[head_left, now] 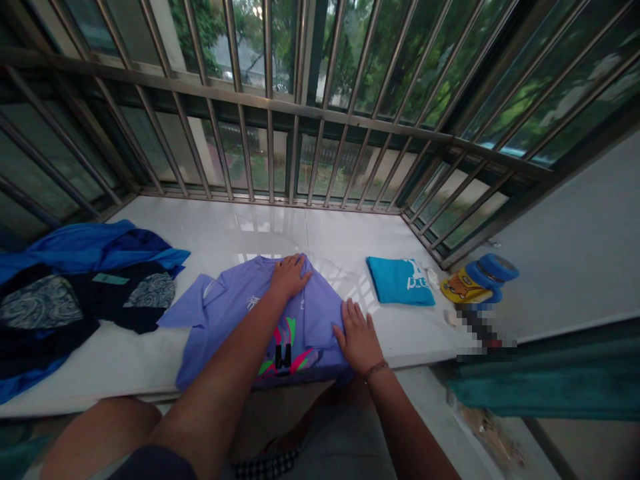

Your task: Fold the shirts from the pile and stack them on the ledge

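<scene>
A purple T-shirt (225,303) with a bright pink, green and black print lies spread on the white ledge. Its right side is folded inward over the front, partly covering the print, while the left sleeve sticks out flat. My left hand (291,275) rests palm down near the collar, at the top of the fold, fingers stretched. At the shirt's right edge my right hand (358,339) lies flat with fingers spread, touching the folded cloth. My left forearm hides part of the shirt's front. The lower hem hangs over the ledge's front edge.
A folded teal garment (400,281) with white lettering lies right of the shirt. Beyond it stands a blue and yellow bottle (473,281). Blue and dark patterned clothes (115,273) are heaped at left. Metal window bars (270,103) line the back of the white ledge (225,223).
</scene>
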The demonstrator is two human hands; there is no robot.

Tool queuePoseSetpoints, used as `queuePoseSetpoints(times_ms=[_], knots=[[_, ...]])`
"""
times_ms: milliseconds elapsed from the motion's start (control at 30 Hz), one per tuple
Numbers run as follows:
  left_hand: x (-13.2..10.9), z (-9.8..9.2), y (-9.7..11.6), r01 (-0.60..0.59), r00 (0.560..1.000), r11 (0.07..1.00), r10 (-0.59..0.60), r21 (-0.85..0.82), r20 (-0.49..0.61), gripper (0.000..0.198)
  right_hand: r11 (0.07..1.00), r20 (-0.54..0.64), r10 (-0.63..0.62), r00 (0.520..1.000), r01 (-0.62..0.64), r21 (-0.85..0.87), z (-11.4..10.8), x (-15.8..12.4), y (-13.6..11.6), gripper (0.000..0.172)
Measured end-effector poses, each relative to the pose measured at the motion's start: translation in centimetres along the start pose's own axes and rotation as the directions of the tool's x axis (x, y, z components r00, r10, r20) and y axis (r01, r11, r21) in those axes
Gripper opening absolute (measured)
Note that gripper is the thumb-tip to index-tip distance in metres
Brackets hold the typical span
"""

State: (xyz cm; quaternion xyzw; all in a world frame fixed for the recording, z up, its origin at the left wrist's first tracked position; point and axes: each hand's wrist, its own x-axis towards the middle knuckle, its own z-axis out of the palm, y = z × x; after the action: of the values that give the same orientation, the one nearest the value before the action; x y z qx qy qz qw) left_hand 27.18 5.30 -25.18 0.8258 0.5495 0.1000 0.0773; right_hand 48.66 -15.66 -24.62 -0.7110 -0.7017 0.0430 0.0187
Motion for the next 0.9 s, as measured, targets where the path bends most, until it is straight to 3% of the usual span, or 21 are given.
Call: queuePoseSetpoints(times_ms=[67,133,233,300,367,467,533,633,700,767,833,900], knots=[[-0.1,0.0,0.0,-0.002,1.000,1.000,0.002,0.001,0.000,0.071,0.985,0.021,0.173,0.985,-0.172,-0.030,0.3,-0.2,-0.1,0.071],[-0.1,-0.1,0.1,-0.004,1.000,1.000,0.004,0.001,-0.005,0.071,0.965,-0.016,0.259,0.966,-0.260,-0.039,0.3,-0.2,0.0,0.074],[-0.1,-0.2,0.1,-0.001,1.000,1.000,0.001,0.001,-0.009,0.071,0.989,-0.061,0.142,0.988,-0.145,-0.037,0.1,-0.5,-0.3,0.074],[-0.1,-0.2,0.1,0.002,1.000,1.000,-0.002,0.001,-0.007,0.071,0.996,-0.016,0.076,0.997,-0.076,-0.038,0.1,-0.6,-0.9,0.073],[-0.2,-0.3,0.2,0.001,1.000,1.000,-0.001,0.001,-0.008,0.070,0.988,0.022,0.152,0.988,-0.151,-0.043,0.1,-0.5,-1.5,0.073],[-0.3,-0.4,0.2,-0.006,1.000,1.000,0.006,0.001,-0.018,0.071,0.956,-0.086,0.287,0.954,-0.291,-0.039,0.0,-0.2,-2.3,0.076],[-0.3,-0.4,0.3,-0.006,1.000,1.000,0.006,0.000,-0.026,0.070,0.976,-0.145,0.213,0.966,-0.218,-0.025,0.1,-0.3,-3.0,0.078],[-0.3,-0.5,0.3,0.000,0.999,1.000,-0.001,-0.005,-0.033,0.069,0.997,-0.029,-0.073,0.997,0.074,0.023,0.3,-1.3,-5.0,0.079],[-0.3,-0.5,0.3,0.002,1.000,1.000,-0.002,-0.008,-0.024,0.069,0.961,0.062,-0.268,0.961,0.262,0.094,0.4,-2.7,-6.5,0.079],[-0.3,-0.5,0.3,0.001,1.000,1.000,-0.001,-0.011,-0.014,0.070,0.903,0.078,-0.415,0.907,0.399,0.157,0.3,-4.2,-7.8,0.081],[-0.4,-0.5,0.2,-0.001,1.000,1.000,0.001,-0.014,-0.009,0.071,0.862,0.054,-0.490,0.870,0.474,0.182,0.0,-5.5,-8.2,0.086],[-0.4,-0.5,0.2,-0.002,1.000,1.000,0.002,-0.016,-0.010,0.070,0.881,0.027,-0.456,0.890,0.446,0.158,0.0,-6.3,-7.7,0.089]])
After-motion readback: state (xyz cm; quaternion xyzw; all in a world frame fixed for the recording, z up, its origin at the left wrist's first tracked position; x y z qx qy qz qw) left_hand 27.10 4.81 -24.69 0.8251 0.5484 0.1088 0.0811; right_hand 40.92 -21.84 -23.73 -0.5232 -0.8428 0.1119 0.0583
